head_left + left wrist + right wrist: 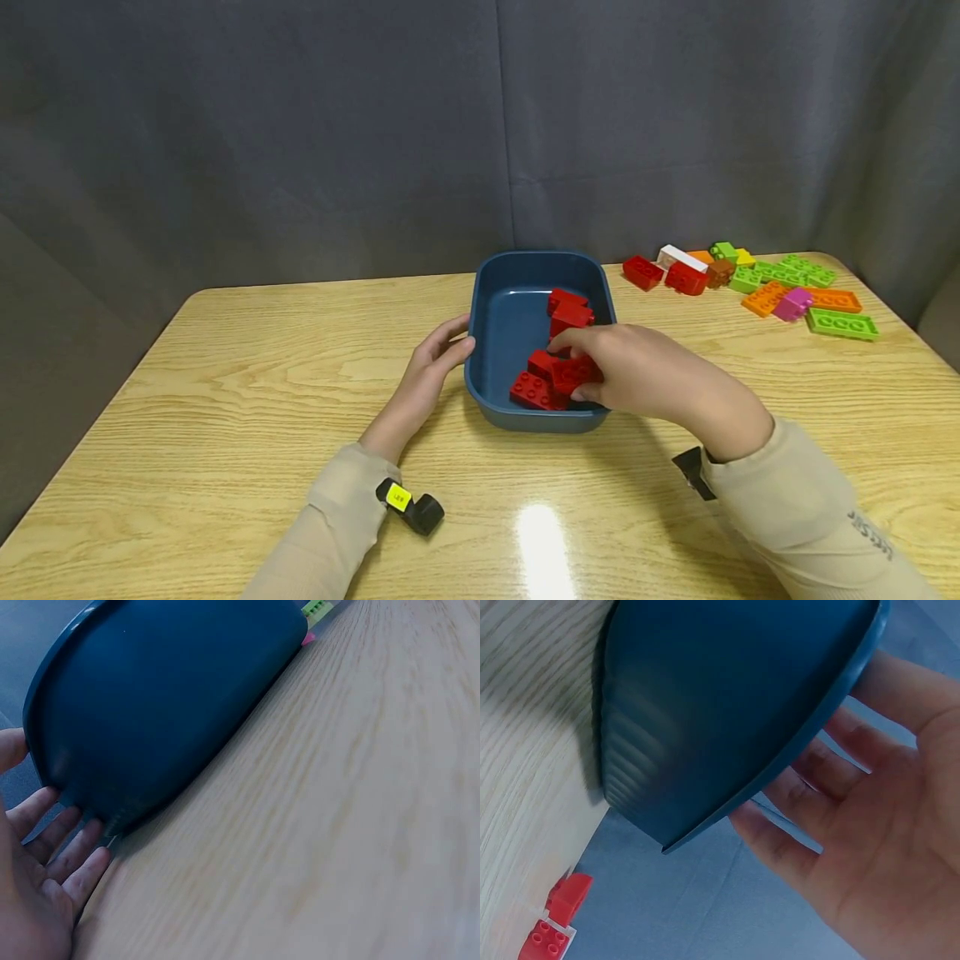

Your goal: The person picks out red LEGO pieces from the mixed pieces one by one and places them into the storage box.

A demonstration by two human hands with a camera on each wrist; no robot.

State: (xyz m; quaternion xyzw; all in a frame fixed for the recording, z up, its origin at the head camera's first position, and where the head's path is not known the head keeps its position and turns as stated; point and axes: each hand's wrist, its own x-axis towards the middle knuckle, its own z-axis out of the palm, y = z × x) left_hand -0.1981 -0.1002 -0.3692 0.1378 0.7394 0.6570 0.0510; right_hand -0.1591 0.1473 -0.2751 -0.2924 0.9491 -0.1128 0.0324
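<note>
A dark blue bin stands on the table with several red building bricks inside. My right hand reaches over its right rim and pinches a red building brick between thumb and fingers. In the right wrist view the fingers pass behind the bin's rim, so the brick is hidden there. Beside the held brick lies a red eight-stud brick, and farther back another red brick. My left hand rests its extended fingertips against the bin's left outer wall, seen up close in the left wrist view.
At the back right of the table lie several loose bricks: red, white, brown, orange, magenta and green. A grey curtain hangs behind the table's back edge.
</note>
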